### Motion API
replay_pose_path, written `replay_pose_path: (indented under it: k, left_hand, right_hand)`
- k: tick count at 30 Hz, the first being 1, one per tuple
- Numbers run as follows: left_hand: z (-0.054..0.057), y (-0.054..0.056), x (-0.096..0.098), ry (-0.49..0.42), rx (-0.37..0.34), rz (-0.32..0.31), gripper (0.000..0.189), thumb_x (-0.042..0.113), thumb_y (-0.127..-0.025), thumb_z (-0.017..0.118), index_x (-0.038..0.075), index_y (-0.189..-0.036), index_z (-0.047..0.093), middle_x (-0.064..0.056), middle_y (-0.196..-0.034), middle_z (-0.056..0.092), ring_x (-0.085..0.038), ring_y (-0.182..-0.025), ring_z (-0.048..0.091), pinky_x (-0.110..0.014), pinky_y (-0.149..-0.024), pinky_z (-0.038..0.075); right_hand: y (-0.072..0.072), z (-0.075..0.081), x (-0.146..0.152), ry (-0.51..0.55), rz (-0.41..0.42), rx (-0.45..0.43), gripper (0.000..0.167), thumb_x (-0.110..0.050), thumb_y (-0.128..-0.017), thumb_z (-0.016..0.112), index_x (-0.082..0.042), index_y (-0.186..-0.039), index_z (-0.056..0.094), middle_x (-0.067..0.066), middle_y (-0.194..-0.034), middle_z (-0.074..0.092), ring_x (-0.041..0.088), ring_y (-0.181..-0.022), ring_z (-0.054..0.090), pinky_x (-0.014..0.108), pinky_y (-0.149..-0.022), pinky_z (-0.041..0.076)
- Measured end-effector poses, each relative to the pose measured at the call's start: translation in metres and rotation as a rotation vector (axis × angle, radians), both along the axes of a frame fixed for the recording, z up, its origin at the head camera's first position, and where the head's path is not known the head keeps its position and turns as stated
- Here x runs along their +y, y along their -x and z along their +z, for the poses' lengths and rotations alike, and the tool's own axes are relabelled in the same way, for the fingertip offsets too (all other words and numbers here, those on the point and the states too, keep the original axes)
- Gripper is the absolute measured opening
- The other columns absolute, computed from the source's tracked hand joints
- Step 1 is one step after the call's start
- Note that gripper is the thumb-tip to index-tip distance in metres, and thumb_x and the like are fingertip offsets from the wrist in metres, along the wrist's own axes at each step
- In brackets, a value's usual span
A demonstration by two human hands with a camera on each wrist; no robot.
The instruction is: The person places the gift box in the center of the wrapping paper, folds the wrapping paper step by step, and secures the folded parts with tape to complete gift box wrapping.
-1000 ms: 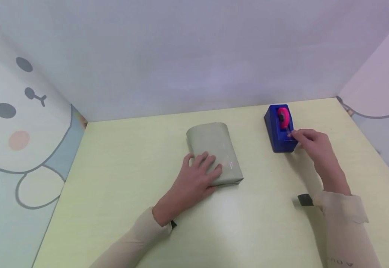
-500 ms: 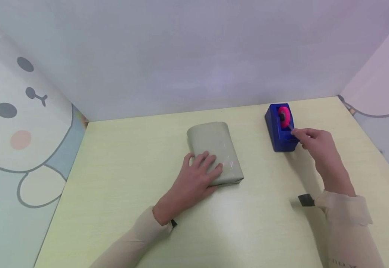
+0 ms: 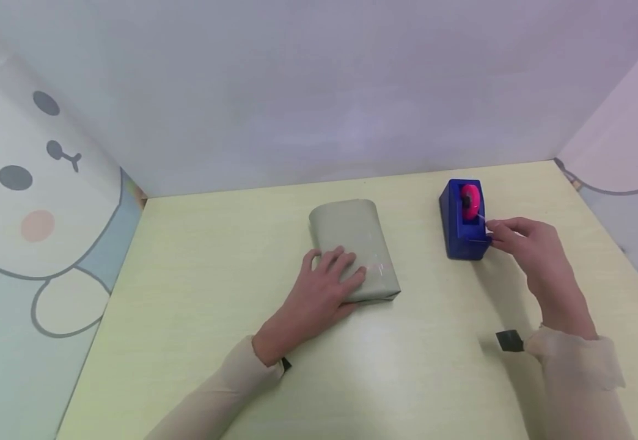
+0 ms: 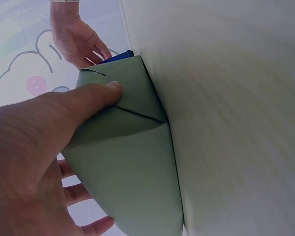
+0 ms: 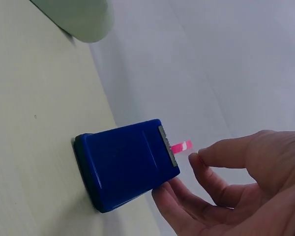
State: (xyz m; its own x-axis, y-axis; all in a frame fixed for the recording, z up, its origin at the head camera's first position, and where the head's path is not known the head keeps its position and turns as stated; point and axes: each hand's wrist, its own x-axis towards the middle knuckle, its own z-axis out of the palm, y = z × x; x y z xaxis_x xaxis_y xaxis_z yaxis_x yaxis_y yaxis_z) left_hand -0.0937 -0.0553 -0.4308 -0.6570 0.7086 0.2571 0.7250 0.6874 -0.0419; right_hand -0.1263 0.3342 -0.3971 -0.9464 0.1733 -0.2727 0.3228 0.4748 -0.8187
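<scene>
A parcel wrapped in grey-green paper [image 3: 352, 226] lies on the table. My left hand [image 3: 319, 290] holds it, fingers spread over its top. In the left wrist view the thumb [image 4: 96, 101] presses the folded end flap of the parcel [image 4: 132, 172]. To the right stands a blue tape dispenser [image 3: 455, 223] with a pink-cored roll [image 3: 470, 201]. My right hand [image 3: 528, 244] pinches the tape's free end between thumb and index finger. In the right wrist view a short clear tape strip [image 5: 182, 146] stretches past the toothed cutter [image 5: 168, 146], and the other fingers reach the dispenser's side [image 5: 128, 167].
The pale yellow table [image 3: 214, 256] runs back to a grey-white wall [image 3: 324, 91]. Side panels printed with cartoon animals [image 3: 38, 183] border it left and right. A dark strap end [image 3: 510, 340] sticks out from the right sleeve.
My right hand has drawn back a little toward me and to the right, and the tape dispenser has shifted slightly the same way. The left hand and parcel stay in place.
</scene>
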Motion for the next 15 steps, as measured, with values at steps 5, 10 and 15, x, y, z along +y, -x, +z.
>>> replay_pose_path:
  k: [5, 10, 15]
  left_hand:
    - [0.0, 0.0, 0.001, -0.003, -0.016, 0.001, 0.056, 0.047, -0.089, 0.08, 0.024, -0.136, 0.06, -0.007, -0.142, 0.055, -0.029, -0.138, 0.049, -0.057, -0.109, 0.039]
    - [0.001, -0.001, 0.001, -0.004, -0.028, 0.007, 0.055, 0.047, -0.089, 0.079, 0.025, -0.136, 0.061, -0.007, -0.142, 0.055, -0.03, -0.139, 0.049, -0.058, -0.109, 0.039]
    - [0.001, -0.001, 0.001, 0.0, -0.037, 0.013, 0.055, 0.047, -0.09, 0.079, 0.025, -0.137, 0.06, -0.007, -0.143, 0.055, -0.03, -0.139, 0.049, -0.058, -0.11, 0.039]
  right_hand:
    - [-0.007, 0.002, -0.014, -0.055, -0.048, -0.001, 0.05, -0.047, -0.106, 0.052, -0.005, -0.131, 0.063, -0.025, -0.1, 0.059, 0.003, -0.086, 0.058, 0.024, -0.082, 0.05]
    - [-0.01, 0.0, -0.026, 0.057, -0.121, -0.011, 0.034, -0.04, -0.107, 0.053, -0.011, -0.122, 0.062, -0.022, -0.083, 0.06, 0.007, -0.069, 0.054, 0.022, -0.064, 0.047]
    - [-0.011, -0.004, -0.033, 0.225, -0.164, 0.038, 0.027, -0.033, -0.108, 0.053, -0.01, -0.12, 0.057, -0.021, -0.084, 0.067, 0.006, -0.062, 0.06, 0.02, -0.061, 0.055]
